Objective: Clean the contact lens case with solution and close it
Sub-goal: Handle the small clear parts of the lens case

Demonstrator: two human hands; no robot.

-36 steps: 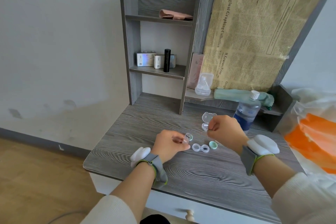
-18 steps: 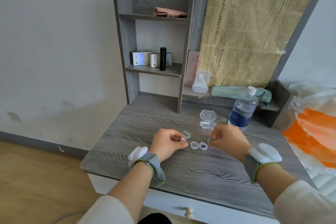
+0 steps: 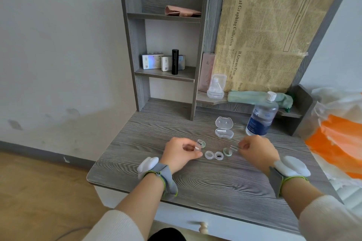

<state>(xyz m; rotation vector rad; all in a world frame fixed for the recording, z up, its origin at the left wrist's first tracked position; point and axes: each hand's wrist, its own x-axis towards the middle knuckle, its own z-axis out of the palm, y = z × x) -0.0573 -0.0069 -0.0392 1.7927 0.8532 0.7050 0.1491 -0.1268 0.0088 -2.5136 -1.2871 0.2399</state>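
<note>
Clear plastic, with two shallow wells joined by a short bridge: the lens case (image 3: 214, 155) lies on the desk (image 3: 215, 186), roughly midway between its left and right edges, with a hand close on either side. Both wells are uncapped. One has something dark in it that is too small to make out.

The left hand (image 3: 180, 154) is curled, its thumb and fingertips pinching the held cap (image 3: 200, 144) just off the case's left end. The right hand (image 3: 254, 152) is curled too and pinches a slim tool (image 3: 235, 147), too thin to identify. Its tip reaches toward the loose cap (image 3: 227, 151), which lies just beside the case's right well.

The case is probably very light and rigid, so it would skate on the smooth desk and turn slick once wetted. The safest hold looks like the bridge or the outer wall of one well, pinned down while a cap is screwed on. The caps are tiny and easy to fumble, so they are best gripped by the rim.

The solution bottle (image 3: 261, 117) stands upright and capped toward the far right corner. It is much the heaviest item and should be taken around its body. A clear box (image 3: 224, 128) sits open just left of it.
</note>
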